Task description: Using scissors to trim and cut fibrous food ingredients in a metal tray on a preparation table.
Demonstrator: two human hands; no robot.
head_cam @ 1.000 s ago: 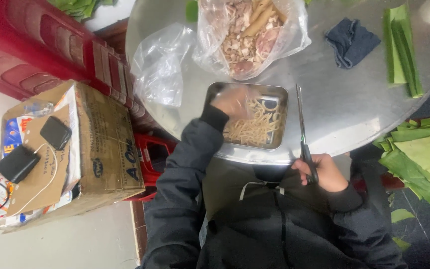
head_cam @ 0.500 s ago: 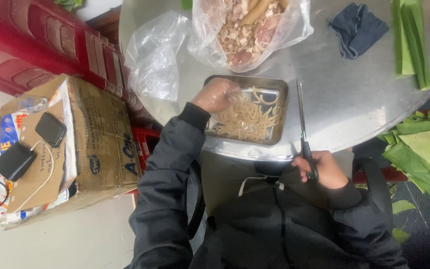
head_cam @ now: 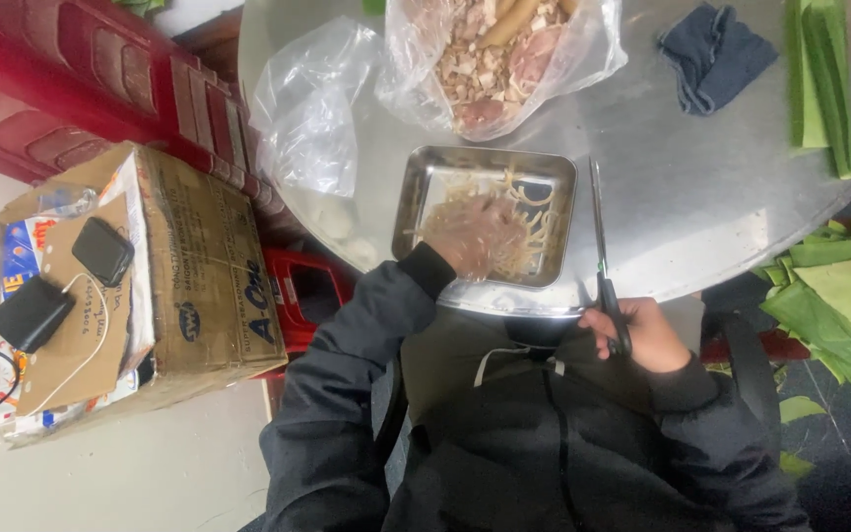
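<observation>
Inspection of the work surface: a square, shallow stainless-steel tray (head_cam: 424, 187) sits at the near edge of the round metal table (head_cam: 701, 207), directly in front of the person. It holds a loose heap of pale, thin strands (head_cam: 534, 232), spread over roughly the near half of the tray; the far-left corner of the tray shows bare metal. Judged from this, the handling of the strands is under way and not complete: the heap lies uneven and unsorted.

Left hand (head_cam: 470, 236): it is inside the tray, fingers curled down into the strands and closed loosely on a tuft of them. How firmly it grips cannot be told, as the hand is blurred.

Right hand (head_cam: 642, 335): it is at the table's near rim, just right of the tray, closed around the dark handles of a pair of long metal scissors (head_cam: 598, 232). The blades lie together, pointing away from the person along the tray's right side; whether they touch the tray cannot be told. They cut nothing at this moment.

Beyond the tray stands an open clear plastic bag of chopped pinkish meat pieces (head_cam: 499, 59), apart from both hands.
</observation>
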